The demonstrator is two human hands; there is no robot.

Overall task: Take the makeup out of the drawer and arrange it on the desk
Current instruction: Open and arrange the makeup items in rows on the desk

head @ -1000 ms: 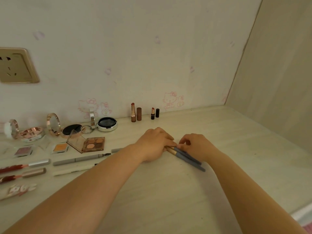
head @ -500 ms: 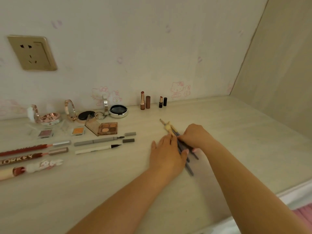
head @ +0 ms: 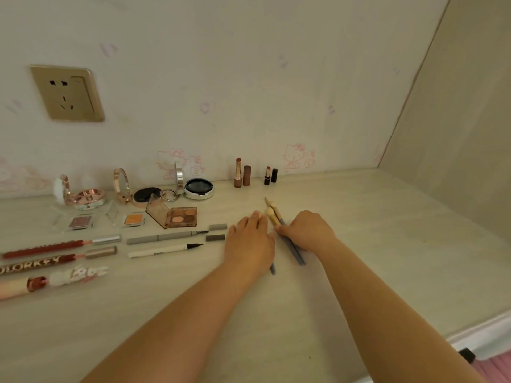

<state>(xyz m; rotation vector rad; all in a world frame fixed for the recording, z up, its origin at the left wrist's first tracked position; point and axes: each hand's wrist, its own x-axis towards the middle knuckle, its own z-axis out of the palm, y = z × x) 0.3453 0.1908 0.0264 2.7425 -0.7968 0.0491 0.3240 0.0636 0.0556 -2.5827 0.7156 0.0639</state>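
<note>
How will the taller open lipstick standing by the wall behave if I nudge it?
The taller lipstick would likely tip: it stands upright, narrow and tall. Falling, it might knock its cap, standing right beside it. Being round, it could then roll across the desk.

The single head-worn camera looks forward and down from close above the desk (head: pixel 359 244), its back wall at twelve o'clock.

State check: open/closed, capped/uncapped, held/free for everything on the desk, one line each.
Grey-handled makeup brushes: lying on desk, under both hands.
Left hand: flat, fingers straight, on brushes.
Right hand: fingers curled on brushes.
Tall rose lipstick: uncapped, upright, cap beside.
Small dark lipstick: uncapped, upright.
Brown eyeshadow palette: lid open.
Silver round compact: open.
White eyeliner pen: uncapped, lying.
</note>
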